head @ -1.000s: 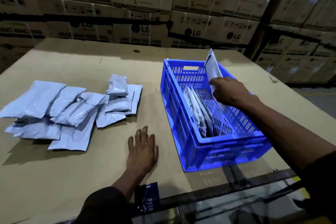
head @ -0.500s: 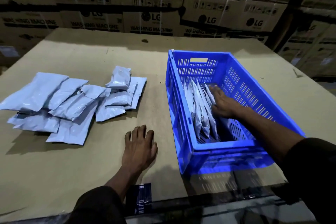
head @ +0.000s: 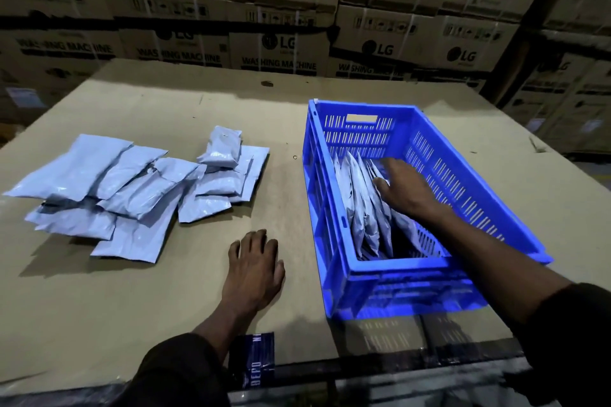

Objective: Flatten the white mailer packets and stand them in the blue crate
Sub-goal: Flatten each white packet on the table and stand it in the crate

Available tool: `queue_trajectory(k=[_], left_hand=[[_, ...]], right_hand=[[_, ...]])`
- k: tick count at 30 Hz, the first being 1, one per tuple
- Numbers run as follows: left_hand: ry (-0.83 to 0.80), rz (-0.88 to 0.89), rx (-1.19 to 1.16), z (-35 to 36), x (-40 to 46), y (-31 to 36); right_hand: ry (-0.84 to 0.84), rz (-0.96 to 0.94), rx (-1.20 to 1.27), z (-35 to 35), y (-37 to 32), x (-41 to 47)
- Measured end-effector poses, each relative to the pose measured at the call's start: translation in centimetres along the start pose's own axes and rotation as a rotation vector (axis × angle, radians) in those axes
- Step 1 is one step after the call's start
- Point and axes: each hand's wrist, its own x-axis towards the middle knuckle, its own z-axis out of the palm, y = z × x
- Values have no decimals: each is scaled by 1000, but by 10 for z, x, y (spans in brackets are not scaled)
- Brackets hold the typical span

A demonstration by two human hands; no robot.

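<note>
Pressing standing packets (head: 358,198) in crate (head: 463,182), flat right hand (head: 401,187); left hand (head: 254,269) spread beside pile (head: 132,188).

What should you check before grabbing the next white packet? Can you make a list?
1. Packets in the blue crate standing on edge: ok.
2. Right hand done steadying them: not ok, it rests on them.
3. Left hand free: ok, flat on the cardboard table.
4. Packets left in the pile: ok, many.
5. Room in the crate: ok, right side open.
6. Next packet flat: cannot tell.
</note>
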Motion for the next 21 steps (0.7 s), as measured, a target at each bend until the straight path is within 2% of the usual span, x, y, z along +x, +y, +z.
queue_trajectory(k=[3, 6, 11, 17, 21], left_hand=[[0, -18, -30, -6, 0, 1], [43, -24, -51, -11, -5, -7], [104, -106, -2, -25, -22, -55], [172, -299, 47, -47, -59, -130], [205, -386, 77, -57, -77, -166]], right_hand=[[271, -180, 91, -14, -47, -2], [345, -340, 132, -24, -113, -6], [210, -485, 156, -1, -208, -5], [-32, -455, 91, 60, -269, -12], [-135, -447, 114, 98, -298, -18]])
